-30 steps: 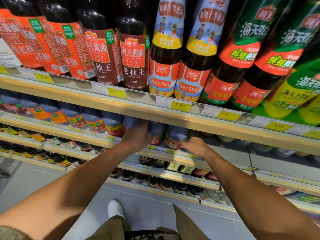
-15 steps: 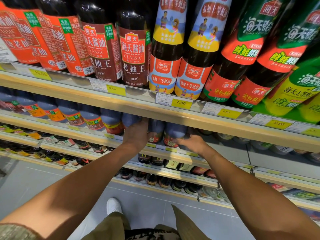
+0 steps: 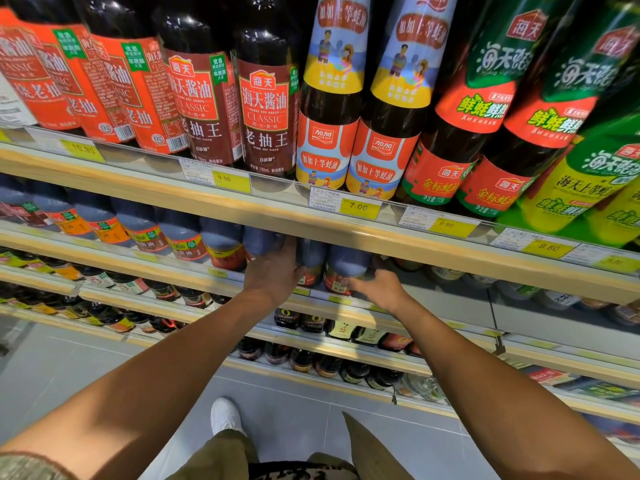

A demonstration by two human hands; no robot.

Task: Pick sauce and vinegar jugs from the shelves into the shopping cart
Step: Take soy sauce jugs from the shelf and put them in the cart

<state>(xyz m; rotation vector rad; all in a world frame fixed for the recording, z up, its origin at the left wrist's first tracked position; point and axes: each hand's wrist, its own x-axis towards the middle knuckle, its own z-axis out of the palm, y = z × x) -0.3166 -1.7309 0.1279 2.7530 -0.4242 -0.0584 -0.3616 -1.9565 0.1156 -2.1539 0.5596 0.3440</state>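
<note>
Item: row of dark plastic sauce jugs with red and orange labels (image 3: 145,230), standing side by side on the second pale wooden shelf (image 3: 138,262), their tops hidden under the shelf above. Left hand (image 3: 273,271): reaches over the shelf edge and grips one dark sauce jug (image 3: 259,241) of that row, thumb along its right flank, fingers wrapped over its body. Right hand (image 3: 379,289): lies at the foot of the neighbouring dark jug (image 3: 348,265), fingertips against its lower label (whether they close round it cannot be told). One further jug (image 3: 311,258) stands between the two, touching both. Upper shelf (image 3: 346,233): tall dark glass bottles with maroon labels (image 3: 266,112), others in orange, blue-and-yellow and green wrappers beside them; yellow price tags (image 3: 358,206) along its front rail. Lower shelves: smaller dark bottles in rows. Below: grey tiled floor (image 3: 69,358), one white shoe (image 3: 225,415), olive trousers (image 3: 225,455). Both jugs stand on the shelf.
</note>
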